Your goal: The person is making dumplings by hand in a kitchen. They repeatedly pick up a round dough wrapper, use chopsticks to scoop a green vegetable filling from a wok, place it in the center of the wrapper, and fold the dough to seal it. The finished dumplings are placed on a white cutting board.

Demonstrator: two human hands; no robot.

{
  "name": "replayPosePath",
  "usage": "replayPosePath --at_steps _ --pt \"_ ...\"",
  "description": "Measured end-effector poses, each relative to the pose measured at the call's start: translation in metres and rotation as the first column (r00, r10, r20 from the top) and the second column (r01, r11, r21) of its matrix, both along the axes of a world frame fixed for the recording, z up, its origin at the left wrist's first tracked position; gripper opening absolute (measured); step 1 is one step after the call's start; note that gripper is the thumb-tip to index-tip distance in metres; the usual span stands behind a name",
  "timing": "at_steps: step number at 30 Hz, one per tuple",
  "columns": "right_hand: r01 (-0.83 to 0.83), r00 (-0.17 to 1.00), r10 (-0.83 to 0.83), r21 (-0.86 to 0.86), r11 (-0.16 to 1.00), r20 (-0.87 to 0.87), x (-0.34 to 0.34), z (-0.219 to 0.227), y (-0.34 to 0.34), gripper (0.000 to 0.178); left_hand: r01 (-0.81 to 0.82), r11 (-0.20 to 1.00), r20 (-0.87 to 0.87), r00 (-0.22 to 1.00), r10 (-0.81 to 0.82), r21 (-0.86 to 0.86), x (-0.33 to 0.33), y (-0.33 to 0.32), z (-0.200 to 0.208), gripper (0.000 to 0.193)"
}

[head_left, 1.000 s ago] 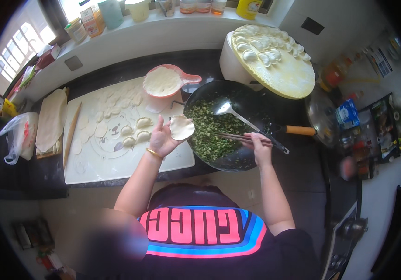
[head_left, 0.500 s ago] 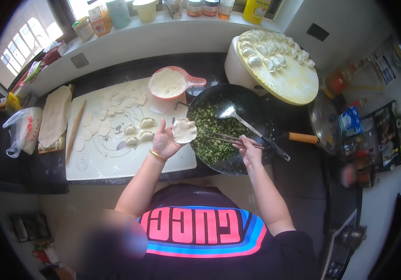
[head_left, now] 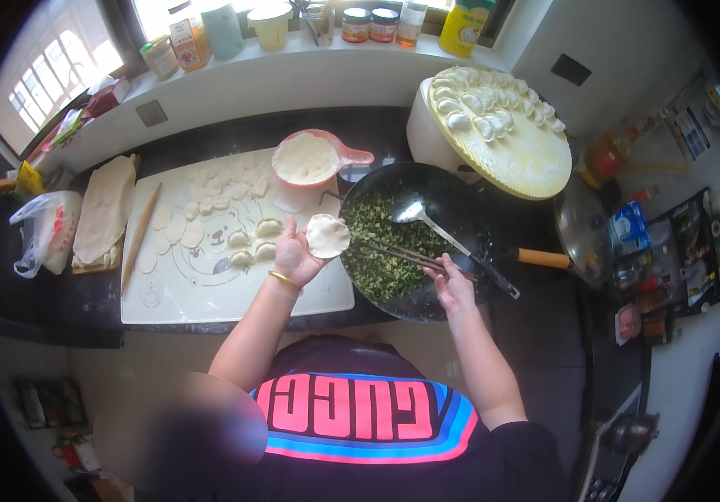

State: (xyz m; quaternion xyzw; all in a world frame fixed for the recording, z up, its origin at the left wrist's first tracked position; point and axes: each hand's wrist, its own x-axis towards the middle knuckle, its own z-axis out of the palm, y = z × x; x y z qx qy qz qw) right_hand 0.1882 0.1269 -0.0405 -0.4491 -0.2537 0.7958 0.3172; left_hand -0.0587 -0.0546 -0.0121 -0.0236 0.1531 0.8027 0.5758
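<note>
My left hand [head_left: 295, 259] holds a round dumpling wrapper [head_left: 328, 236] on its fingers, thumb raised, at the wok's left rim. Nothing shows on the wrapper's pale face. In my right hand [head_left: 455, 289] is a pair of chopsticks [head_left: 406, 253], their tips down in the chopped green filling [head_left: 377, 280]. That filling lies in a dark wok [head_left: 431, 311], where a metal spoon [head_left: 410, 211] with a black handle also leans. Several folded dumplings [head_left: 265, 251] sit on the white mat [head_left: 314, 301] beside my left hand, with flat wrappers [head_left: 177, 230] farther left.
A rolling pin [head_left: 141, 238] lies along the mat's left edge, near a slab of dough [head_left: 105, 209]. Behind the wok, a round yellow tray [head_left: 536, 167] carries several dumplings. A pink-rimmed strainer of flour [head_left: 306, 159] stands at the mat's far right. The wok's wooden handle [head_left: 544, 258] juts right.
The view has shifted slightly. My left hand still holds the wrapper, now turned a little and nearer the palm side; the chopsticks have moved slightly within the filling.
</note>
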Motion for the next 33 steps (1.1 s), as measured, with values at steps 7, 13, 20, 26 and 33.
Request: replayPosePath --at_steps 7,13,20,26,33 --pt "0.001 1.000 -0.002 0.382 0.924 0.003 0.018 0.055 -0.006 0.013 0.163 0.976 0.040 0.986 -0.159 -0.145 0.025 0.034 0.002 0.069" --pt "-0.315 0.940 0.159 0.947 0.056 0.303 0.018 0.111 -0.051 0.007 0.186 0.976 0.101 0.979 -0.175 -0.113 0.036 0.052 0.014 0.070" --pt "-0.184 0.953 -0.092 0.791 0.584 0.289 0.039 0.109 -0.026 0.012 0.125 0.979 0.012 0.992 -0.125 -0.161 0.025 0.044 -0.001 0.068" --pt "-0.164 0.935 -0.065 0.587 0.793 0.349 0.046 0.038 -0.017 0.013 0.181 0.982 -0.048 0.982 -0.183 -0.049 0.012 0.026 -0.018 0.069" --pt "0.051 0.978 -0.106 0.284 0.958 0.182 -0.001 0.007 -0.032 0.020 0.185 0.981 -0.053 0.982 -0.182 0.054 0.014 0.022 -0.017 0.067"
